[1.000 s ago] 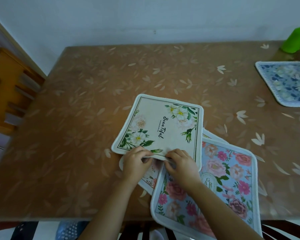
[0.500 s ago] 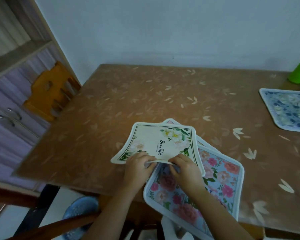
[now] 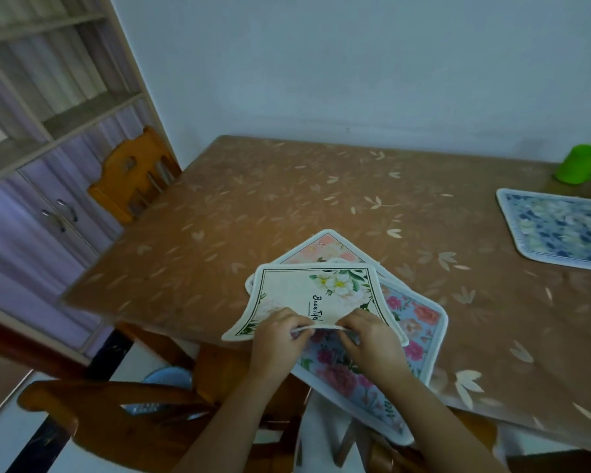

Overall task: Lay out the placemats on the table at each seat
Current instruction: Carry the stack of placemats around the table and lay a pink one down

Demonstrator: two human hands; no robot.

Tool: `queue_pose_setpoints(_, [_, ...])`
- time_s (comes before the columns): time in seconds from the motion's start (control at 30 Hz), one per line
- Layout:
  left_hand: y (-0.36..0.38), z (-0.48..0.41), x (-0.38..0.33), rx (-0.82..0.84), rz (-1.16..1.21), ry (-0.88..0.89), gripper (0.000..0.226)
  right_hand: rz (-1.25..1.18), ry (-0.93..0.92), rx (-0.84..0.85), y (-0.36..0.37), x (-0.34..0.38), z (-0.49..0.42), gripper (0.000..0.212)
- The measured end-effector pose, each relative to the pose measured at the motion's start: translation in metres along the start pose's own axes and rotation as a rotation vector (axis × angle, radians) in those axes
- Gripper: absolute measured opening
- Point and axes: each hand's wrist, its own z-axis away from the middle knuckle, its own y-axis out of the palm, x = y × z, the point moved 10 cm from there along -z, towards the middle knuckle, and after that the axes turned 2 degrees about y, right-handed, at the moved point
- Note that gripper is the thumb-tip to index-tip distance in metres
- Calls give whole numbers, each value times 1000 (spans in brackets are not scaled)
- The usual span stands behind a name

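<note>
Placemats are the item under inspection: I find a loose stack on the table [image 3: 321,199] at its near edge, directly beneath and just beyond the grip. One blue-patterned placemat [image 3: 560,230] lies flat well off to the right of the grip, near a green cup [image 3: 580,163]. An orange chair [image 3: 130,172] stands at the table's left end, far to the left of the grip, with bare tabletop between. I judge that seat the likely destination.

Within the stack, a rose-print placemat [image 3: 417,322] sits under the grip and to its right, overhanging the table edge toward me. A pink placemat [image 3: 325,249] pokes out beyond the grip. The cream placemat [image 3: 297,291] is uppermost and runs away from the grip, its near edge raised and both near corners sagging. It reads near-square, so I record no long axis.

Left hand [image 3: 275,339] and right hand [image 3: 372,339] sit side by side, close together, each pinching that near edge with curled fingers. The left hand is nearer the chair. Both forearms enter low from my side.
</note>
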Motion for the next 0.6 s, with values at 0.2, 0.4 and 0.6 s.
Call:
queue_pose_setpoints(0.2, [29,12,-6,110,105,-20,7,54,57,28,-10,-14,22,12])
queue_pose_setpoints(0.4, [69,11,-13,257,166,2,5,95,212,-10,-26,-41,47,13])
queue_pose_setpoints(0.6, [96,8,-23,312,187,66,8,149,275,-43,-34,-59,58,12])
